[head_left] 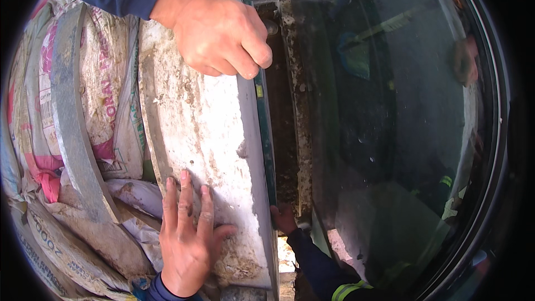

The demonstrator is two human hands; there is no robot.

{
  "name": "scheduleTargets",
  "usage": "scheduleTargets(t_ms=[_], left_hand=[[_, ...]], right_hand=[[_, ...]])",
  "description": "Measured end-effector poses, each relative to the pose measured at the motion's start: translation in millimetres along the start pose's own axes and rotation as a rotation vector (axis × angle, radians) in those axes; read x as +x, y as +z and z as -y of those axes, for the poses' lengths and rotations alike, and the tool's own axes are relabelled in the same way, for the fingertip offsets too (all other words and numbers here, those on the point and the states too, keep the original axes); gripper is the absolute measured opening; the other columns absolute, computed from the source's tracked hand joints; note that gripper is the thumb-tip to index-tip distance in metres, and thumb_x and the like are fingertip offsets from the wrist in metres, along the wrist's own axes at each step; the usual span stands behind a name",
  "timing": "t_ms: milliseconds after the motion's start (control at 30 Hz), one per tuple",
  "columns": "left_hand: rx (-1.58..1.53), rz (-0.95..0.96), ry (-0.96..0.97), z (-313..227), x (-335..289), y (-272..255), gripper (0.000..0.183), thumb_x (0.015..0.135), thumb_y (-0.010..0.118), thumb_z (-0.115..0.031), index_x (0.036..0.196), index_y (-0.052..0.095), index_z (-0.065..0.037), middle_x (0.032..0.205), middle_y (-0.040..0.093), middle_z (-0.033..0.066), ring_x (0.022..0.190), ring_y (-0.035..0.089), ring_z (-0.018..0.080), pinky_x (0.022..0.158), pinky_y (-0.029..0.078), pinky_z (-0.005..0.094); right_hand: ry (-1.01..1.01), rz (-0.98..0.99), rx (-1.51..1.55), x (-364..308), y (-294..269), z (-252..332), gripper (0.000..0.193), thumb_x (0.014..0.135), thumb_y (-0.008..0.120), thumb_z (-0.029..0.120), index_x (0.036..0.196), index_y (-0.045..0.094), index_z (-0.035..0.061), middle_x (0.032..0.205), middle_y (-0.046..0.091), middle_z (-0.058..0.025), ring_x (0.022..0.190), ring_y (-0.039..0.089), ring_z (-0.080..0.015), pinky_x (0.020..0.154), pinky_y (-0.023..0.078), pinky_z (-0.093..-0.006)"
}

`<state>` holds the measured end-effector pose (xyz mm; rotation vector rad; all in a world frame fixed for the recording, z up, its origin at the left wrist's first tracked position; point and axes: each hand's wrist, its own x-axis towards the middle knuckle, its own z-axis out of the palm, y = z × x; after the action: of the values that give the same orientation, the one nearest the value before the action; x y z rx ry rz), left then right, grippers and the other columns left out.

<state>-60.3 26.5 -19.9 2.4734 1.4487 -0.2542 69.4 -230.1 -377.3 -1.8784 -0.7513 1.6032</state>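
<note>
Green strip [266, 145] runs between left hand [189, 237] and, apparently, right hand [284, 219].

Letters [107, 97], digits [47, 235] on sacks [100, 42]

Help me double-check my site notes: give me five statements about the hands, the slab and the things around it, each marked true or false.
1. The left hand rests open on the white slab. True.
2. The co-worker's hand at the top lies flat with its fingers straight. False: its fingers are curled, at the slab's right edge.
3. The right hand comes from a sleeve with a bright yellow-green stripe. True.
4. Sacks lie to the left of the slab. True.
5. The long grey board lies to the right of the slab. False: it is among the sacks, on the left.
</note>
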Motion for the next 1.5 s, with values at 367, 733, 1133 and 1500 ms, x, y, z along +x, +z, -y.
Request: scheduleTargets(t_ms=[367,733,1133,1500], left_hand=[[-0.005,-0.005,0.011,1.9,-2.5,0.5,0.082,0.067,0.087,-0.028,0.136,0.054,0.003,0.152,0.040,0.0322,0.133,0.045,0.0553,0.103,0.048,0.0559],[0.046,-0.105,0.074,1.1,-1.3,6.1,0.071,0.068,0.085,-0.027,0.127,0.063,0.007,0.142,0.050,0.0339,0.123,0.053,0.0551,0.095,0.054,0.0503],[0.051,-0.301,0.158,7.7,-7.7,17.1,0.062,0.072,0.085,-0.028,0.121,0.067,0.005,0.131,0.061,0.0304,0.116,0.060,0.0443,0.092,0.055,0.0432],[0.004,-0.240,0.099,12.3,-9.0,17.4,0.062,0.072,0.085,-0.034,0.118,0.068,0.002,0.128,0.062,0.0215,0.107,0.062,0.0399,0.089,0.055,0.0438]], right_hand=[[0.018,0.010,0.065,0.4,7.1,-21.8,0.047,0.098,0.062,0.039,0.101,0.069,-0.0070,0.089,0.070,-0.0276,0.082,0.070,-0.0353,0.077,0.051,-0.0460],[0.060,-0.061,-0.090,0.3,11.1,-19.0,0.052,0.100,0.058,0.043,0.106,0.068,-0.0079,0.099,0.070,-0.0294,0.096,0.068,-0.0440,0.088,0.050,-0.0475],[-0.085,-0.402,-0.021,-12.5,38.8,-26.5,0.051,0.104,0.049,0.043,0.113,0.068,-0.0040,0.099,0.071,-0.0271,0.097,0.068,-0.0432,0.089,0.051,-0.0455],[-0.110,-0.253,-0.106,-111.8,-36.2,85.5,0.032,0.087,0.075,0.028,0.093,0.068,-0.0023,0.073,0.067,-0.0101,0.067,0.062,-0.0198,0.066,0.050,-0.0365]])
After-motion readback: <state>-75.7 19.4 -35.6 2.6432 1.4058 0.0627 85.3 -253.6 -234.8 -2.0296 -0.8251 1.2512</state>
